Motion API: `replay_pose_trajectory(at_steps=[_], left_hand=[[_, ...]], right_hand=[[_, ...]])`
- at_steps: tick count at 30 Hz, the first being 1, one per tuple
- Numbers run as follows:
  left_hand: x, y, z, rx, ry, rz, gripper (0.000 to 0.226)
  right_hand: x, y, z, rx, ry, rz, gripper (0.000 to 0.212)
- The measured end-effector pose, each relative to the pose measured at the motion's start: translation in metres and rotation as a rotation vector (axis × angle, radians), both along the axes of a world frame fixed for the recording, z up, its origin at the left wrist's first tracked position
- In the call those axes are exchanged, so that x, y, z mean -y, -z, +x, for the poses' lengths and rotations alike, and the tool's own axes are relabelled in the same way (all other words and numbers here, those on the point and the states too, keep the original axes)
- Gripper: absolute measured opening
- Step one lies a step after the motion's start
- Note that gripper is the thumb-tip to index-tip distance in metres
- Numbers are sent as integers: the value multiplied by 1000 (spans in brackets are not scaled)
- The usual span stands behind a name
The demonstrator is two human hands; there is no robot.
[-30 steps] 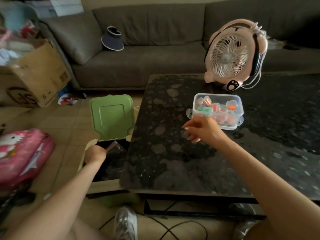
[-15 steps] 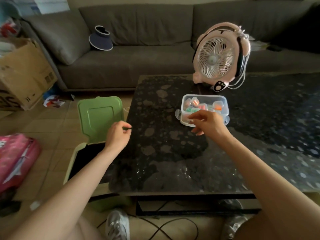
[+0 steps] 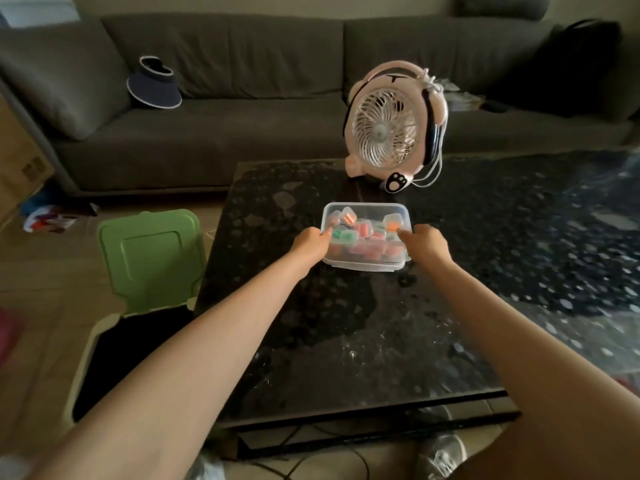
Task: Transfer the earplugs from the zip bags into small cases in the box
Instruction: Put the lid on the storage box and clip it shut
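Note:
A clear plastic box [image 3: 364, 205] stands on the dark speckled table [image 3: 346, 341], filled with several small clear cases [image 3: 349, 236] holding orange, pink and green earplugs. My left hand [image 3: 309, 242] holds the box's left side, fingers curled over the rim. At the box's right side, my right hand [image 3: 425, 242] has its fingers curled at the rim near an orange-filled case. No zip bag is in view.
A pink desk fan [image 3: 391, 133] stands just behind the box. Left of the table on the floor sits a bin with its green lid [image 3: 149, 258] raised. Behind is a grey sofa with a dark visor hat [image 3: 156, 88]. A cardboard carton [image 3: 17, 161] is far left.
My left hand came up from the bin and across to the box's left side. My right hand shifted from the box's front to its right side. The view moved left.

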State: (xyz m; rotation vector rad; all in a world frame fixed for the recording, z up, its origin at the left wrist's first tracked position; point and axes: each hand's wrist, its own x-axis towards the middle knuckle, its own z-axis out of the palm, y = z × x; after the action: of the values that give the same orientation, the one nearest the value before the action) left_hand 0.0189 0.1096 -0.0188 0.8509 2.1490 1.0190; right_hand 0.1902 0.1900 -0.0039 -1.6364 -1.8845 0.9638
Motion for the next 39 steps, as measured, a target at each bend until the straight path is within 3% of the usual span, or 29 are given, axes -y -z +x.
replay_pose_trajectory(at_steps=[3,8,14,23,25,29,31,37,39], left_hand=[[-8,9,-5,54,-92,34,30],[11,-1,-11,28,-224,144,30],[66,1,-51,-73,-478,285,15],[115,14,-90,-44,-615,178,6],[119,19,-90,-32,-586,136,11],[121,16,-82,-101,-550,118,24],[120,13,-81,-205,-541,148,35],[126,5,-73,-579,-478,367,20],[129,5,-72,-611,-401,452,19]], right_hand=[[-2,8,-1,-146,52,-63,30],[2,5,-15,-341,71,-119,40],[36,-3,-65,-380,-152,-175,27],[74,15,-102,-309,-374,-227,36],[72,24,-95,-225,-446,-138,31],[57,45,-76,284,-354,236,48],[51,54,-70,465,-381,304,52],[45,51,-62,530,-489,451,35],[49,46,-62,574,-543,560,37]])
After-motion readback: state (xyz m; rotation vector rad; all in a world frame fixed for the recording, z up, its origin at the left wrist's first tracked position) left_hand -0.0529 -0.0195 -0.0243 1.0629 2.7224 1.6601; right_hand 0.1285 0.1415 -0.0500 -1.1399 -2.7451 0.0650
